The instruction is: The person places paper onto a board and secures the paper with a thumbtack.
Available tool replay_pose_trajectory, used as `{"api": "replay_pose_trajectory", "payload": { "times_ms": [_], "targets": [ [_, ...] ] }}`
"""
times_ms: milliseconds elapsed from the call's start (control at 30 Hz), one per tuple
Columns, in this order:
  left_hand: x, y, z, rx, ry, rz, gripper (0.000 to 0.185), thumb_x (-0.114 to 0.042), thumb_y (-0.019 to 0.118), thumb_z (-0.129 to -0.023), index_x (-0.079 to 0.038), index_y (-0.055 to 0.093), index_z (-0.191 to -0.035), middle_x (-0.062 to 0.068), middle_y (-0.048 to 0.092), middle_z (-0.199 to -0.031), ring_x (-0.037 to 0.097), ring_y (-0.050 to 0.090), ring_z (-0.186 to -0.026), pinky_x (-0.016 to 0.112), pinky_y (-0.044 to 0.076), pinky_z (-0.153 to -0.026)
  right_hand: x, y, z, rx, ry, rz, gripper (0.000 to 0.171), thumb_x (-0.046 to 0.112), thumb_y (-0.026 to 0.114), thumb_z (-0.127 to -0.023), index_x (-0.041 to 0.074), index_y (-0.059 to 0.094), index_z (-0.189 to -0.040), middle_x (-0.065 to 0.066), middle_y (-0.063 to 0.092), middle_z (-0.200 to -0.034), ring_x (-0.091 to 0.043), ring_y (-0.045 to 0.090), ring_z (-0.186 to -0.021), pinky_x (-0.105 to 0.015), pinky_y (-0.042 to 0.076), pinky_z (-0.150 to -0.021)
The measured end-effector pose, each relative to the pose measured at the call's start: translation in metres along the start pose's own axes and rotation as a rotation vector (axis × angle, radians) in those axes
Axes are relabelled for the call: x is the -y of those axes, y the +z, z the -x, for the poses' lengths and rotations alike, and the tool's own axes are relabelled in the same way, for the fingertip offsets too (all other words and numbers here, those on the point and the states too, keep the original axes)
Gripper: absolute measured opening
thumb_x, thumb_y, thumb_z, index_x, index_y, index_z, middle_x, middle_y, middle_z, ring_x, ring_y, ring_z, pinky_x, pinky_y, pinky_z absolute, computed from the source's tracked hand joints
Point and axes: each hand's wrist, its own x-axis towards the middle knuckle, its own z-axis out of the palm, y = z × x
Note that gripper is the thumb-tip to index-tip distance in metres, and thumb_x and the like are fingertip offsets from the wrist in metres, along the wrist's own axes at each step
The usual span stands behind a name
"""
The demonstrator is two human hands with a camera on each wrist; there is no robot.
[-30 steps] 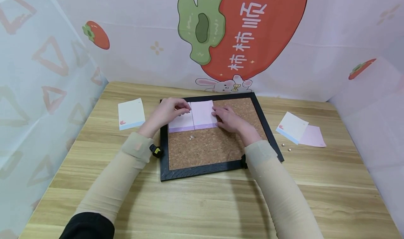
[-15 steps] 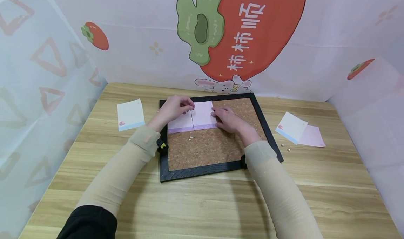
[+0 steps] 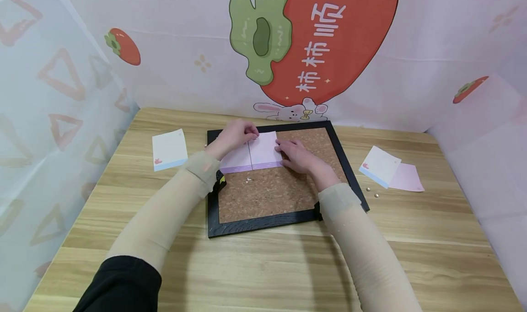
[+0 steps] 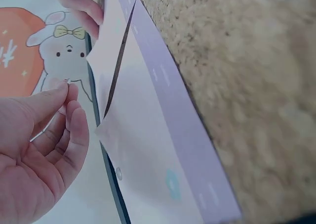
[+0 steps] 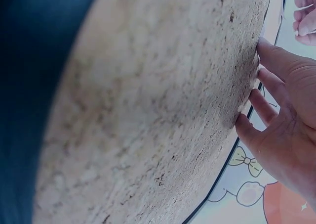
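My left hand [image 3: 233, 137] pinches a thumbtack [image 4: 68, 80]; my right hand [image 3: 300, 157], fingers spread, touches notepaper [image 3: 263, 149], likely light, creasable, best edge-held.

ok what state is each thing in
Left hand: pinching tiny object
Right hand: touching right board note
Corkboard: lying on table
Left board note: apparently pinned near top edge
Right board note: beside left one
Far-left note: on table, uncovered
Far-right white note: overlapping pink note
Pink note: partly covered
Two studs: loose on table, apart
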Motion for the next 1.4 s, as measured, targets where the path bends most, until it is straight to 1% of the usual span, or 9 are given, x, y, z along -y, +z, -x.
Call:
{"api": "replay_pose_trajectory", "payload": {
  "times_ms": [200,333,500,633,1000,1400],
  "targets": [
    [-0.002,0.007,-0.012,0.008,-0.011,-0.005,0.014,-0.017,0.064,-0.098,-0.008,0.073,-0.103,0.009,0.072,-0.098,0.019,0.06,-0.087,0.033,0.047,-0.083,-0.001,0.0,0.001,-0.004,-0.01,-0.012,0.048,0.015,0.063,-0.098,0.011,0.051,-0.145,-0.006,0.031,-0.164,-0.031,0.025,-0.151,-0.05,0.027,-0.124],
    [-0.003,0.013,-0.018,-0.003,-0.018,-0.003,0.012,-0.016,0.064,-0.098,-0.009,0.073,-0.101,0.009,0.071,-0.097,0.02,0.06,-0.088,0.034,0.047,-0.084,-0.002,0.0,0.001,-0.004,-0.02,-0.012,0.048,0.014,0.064,-0.097,0.01,0.052,-0.143,-0.007,0.031,-0.164,-0.032,0.025,-0.151,-0.051,0.027,-0.124],
    [-0.002,0.019,-0.022,-0.007,-0.008,0.008,0.011,-0.014,0.064,-0.098,-0.008,0.073,-0.099,0.01,0.072,-0.098,0.02,0.062,-0.089,0.035,0.049,-0.086,-0.003,0.0,0.0,0.004,-0.02,-0.007,0.048,0.014,0.064,-0.097,0.01,0.052,-0.143,-0.007,0.031,-0.165,-0.033,0.025,-0.151,-0.051,0.026,-0.124],
    [-0.001,0.021,-0.023,-0.017,-0.008,0.026,0.011,-0.012,0.064,-0.098,-0.006,0.073,-0.099,0.011,0.072,-0.1,0.021,0.064,-0.092,0.036,0.05,-0.089,-0.003,0.0,0.0,0.007,-0.018,-0.005,0.049,0.015,0.064,-0.097,0.01,0.051,-0.144,-0.007,0.03,-0.165,-0.033,0.024,-0.152,-0.052,0.026,-0.124],
    [-0.003,0.022,-0.024,-0.042,-0.079,0.065,0.013,-0.014,0.064,-0.098,-0.007,0.075,-0.1,0.011,0.073,-0.104,0.022,0.064,-0.095,0.037,0.05,-0.091,-0.002,0.0,0.001,0.003,-0.007,-0.02,0.049,0.016,0.062,-0.098,0.01,0.05,-0.145,-0.006,0.029,-0.165,-0.031,0.023,-0.153,-0.05,0.025,-0.124],
    [-0.004,0.022,-0.025,-0.055,-0.118,0.079,0.012,-0.014,0.064,-0.097,-0.007,0.074,-0.098,0.01,0.072,-0.105,0.022,0.062,-0.097,0.04,0.049,-0.095,-0.003,0.0,0.0,0.01,-0.017,-0.019,0.048,0.017,0.061,-0.099,0.009,0.05,-0.145,-0.007,0.029,-0.165,-0.031,0.023,-0.153,-0.05,0.024,-0.125]
  ]
}}
